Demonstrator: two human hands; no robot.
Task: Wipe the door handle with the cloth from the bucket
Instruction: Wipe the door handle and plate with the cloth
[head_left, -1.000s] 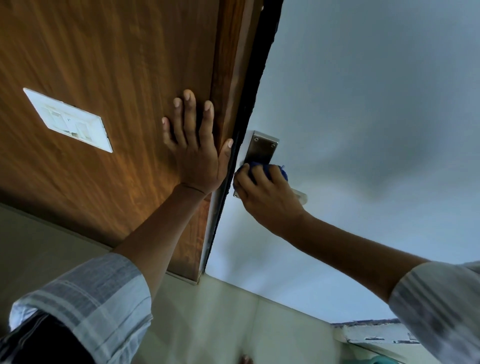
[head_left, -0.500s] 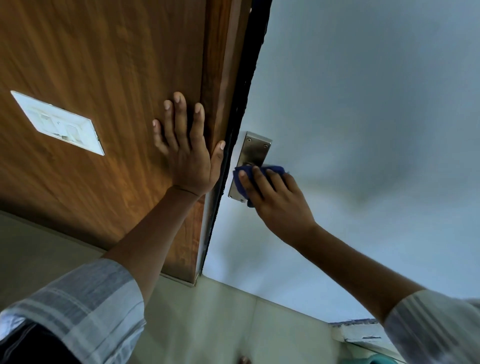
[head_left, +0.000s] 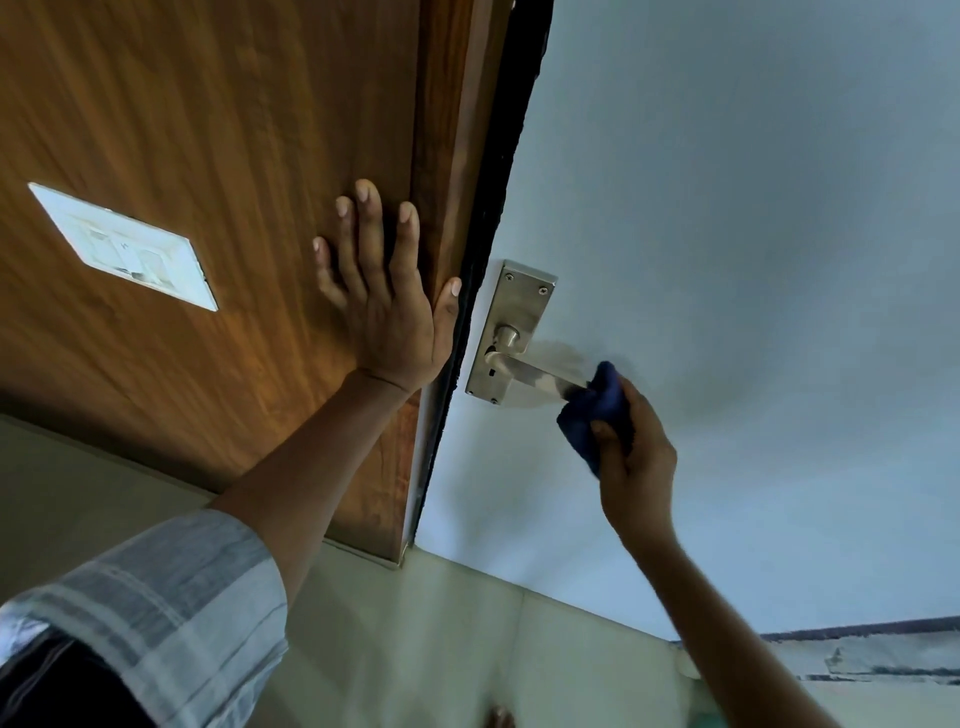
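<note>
White switch plate (head_left: 124, 248) on wood panel (head_left: 208, 130); black strip (head_left: 498, 171) beside it; pale tiled floor (head_left: 467, 623) below.

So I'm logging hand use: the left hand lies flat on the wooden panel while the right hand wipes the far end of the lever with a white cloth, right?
Not quite: the cloth is dark blue, as the head view shows. Otherwise correct: the left hand lies flat on the wooden panel and the right hand wipes the lever at its far end.

Two hands — left (head_left: 387, 322), right (head_left: 636, 457) — one cloth (head_left: 592, 410), one door handle (head_left: 535, 375), one switch plate (head_left: 124, 247).
</note>
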